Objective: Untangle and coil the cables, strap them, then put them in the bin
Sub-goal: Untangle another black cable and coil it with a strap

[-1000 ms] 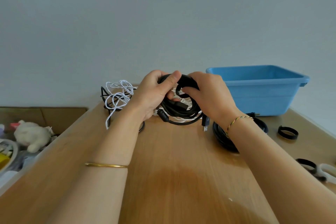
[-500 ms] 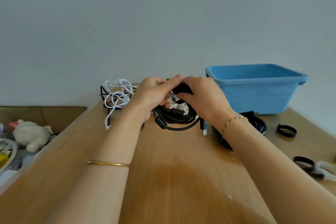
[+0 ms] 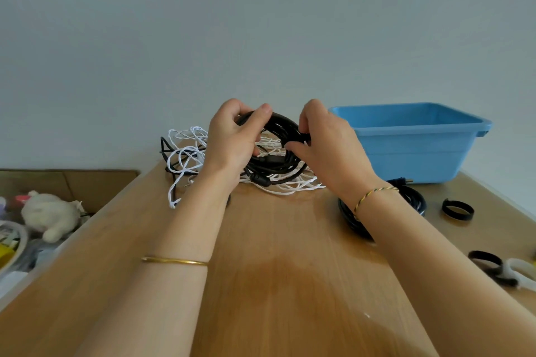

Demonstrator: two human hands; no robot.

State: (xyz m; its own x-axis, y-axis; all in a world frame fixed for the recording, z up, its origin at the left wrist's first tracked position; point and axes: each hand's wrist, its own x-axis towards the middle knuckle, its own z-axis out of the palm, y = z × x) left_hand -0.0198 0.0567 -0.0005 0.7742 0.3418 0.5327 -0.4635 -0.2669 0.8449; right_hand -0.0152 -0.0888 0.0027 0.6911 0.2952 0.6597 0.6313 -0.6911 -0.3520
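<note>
A coiled black cable (image 3: 278, 127) is held upright above the wooden table (image 3: 290, 240). My left hand (image 3: 232, 139) grips its left side, thumb on top. My right hand (image 3: 324, 142) pinches the coil's right side, where a black strap seems to wrap it. Below the coil lies a tangle of white cable (image 3: 188, 151) mixed with black wire. A second coiled black cable (image 3: 412, 197) lies partly under my right forearm. The blue bin (image 3: 412, 139) stands at the back right, its inside mostly hidden.
Loose black straps (image 3: 457, 209) (image 3: 485, 259) and a white strap (image 3: 522, 268) lie along the table's right edge. Left of the table, lower down, are a cardboard box (image 3: 72, 180), a white plush toy (image 3: 49, 214) and clutter. A grey wall is behind.
Both hands raised the black coil off the table and spread a little apart; the coil now stands more upright, with my right hand shifted to its right side.
</note>
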